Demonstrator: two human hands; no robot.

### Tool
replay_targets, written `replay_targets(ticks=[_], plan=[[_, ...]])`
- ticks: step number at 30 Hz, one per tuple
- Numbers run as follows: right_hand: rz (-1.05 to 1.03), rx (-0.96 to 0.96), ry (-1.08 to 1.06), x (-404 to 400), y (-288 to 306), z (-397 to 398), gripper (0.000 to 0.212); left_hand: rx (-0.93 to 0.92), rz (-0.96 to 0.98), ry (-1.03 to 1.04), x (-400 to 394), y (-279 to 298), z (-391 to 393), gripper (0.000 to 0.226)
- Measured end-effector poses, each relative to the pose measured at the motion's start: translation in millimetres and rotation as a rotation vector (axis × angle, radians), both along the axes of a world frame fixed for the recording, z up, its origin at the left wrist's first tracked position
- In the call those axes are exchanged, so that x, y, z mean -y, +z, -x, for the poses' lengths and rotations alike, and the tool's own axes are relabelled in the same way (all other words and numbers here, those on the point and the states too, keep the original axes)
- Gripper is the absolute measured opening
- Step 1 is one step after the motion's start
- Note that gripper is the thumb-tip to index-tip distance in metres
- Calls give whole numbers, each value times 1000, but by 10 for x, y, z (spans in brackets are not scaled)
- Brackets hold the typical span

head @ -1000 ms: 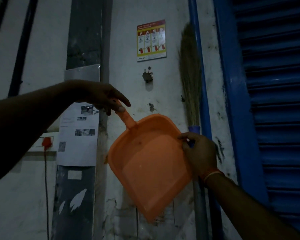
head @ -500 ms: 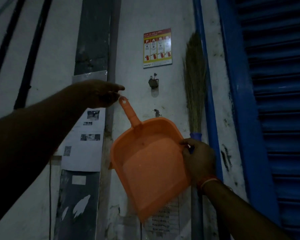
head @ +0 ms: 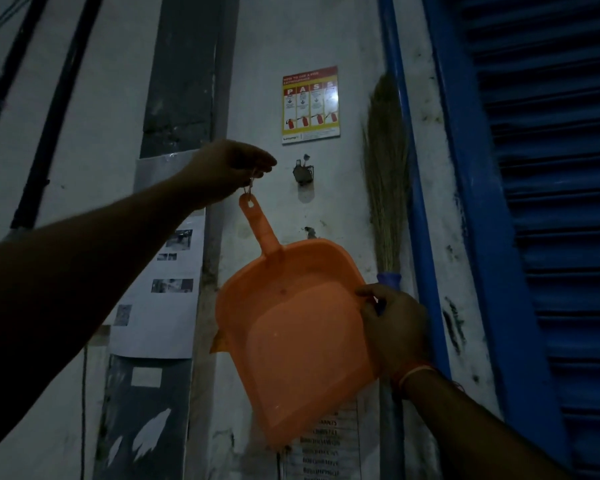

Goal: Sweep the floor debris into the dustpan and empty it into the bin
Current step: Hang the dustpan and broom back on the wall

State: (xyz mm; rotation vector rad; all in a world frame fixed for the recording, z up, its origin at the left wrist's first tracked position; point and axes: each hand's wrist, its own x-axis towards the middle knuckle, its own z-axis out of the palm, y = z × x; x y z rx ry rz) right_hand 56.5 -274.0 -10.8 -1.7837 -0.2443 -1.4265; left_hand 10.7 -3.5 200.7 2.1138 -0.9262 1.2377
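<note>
Left hand (head: 227, 169) pinches the loop (head: 249, 188); right hand (head: 394, 329) grips the dustpan (head: 291, 327). I'd steady it, then hook (head: 303, 173) it.

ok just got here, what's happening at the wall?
A person holds an orange dustpan up against the wall. The right hand grips its side edge, while the left hand pinches a small loop threaded through the handle's hole, near a wall hook. A grass broom stands bristles-up beside the blue door frame. No debris or bin is in view, so it looks like fetching or hanging up the pan.
</note>
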Motion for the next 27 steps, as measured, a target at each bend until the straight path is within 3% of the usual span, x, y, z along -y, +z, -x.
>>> replay_targets(ticks=[11, 20, 27], plan=[[-76, 22, -2, -106, 131, -148, 29, 154, 115, 185, 163, 422, -464, 48], [-53, 3, -174, -216, 365, -274, 32, 235, 246, 141, 515, 795, -1004, 54], [-30, -38, -257, -227, 404, -439, 34, 289, 231, 161, 800, 977, -1320, 53]])
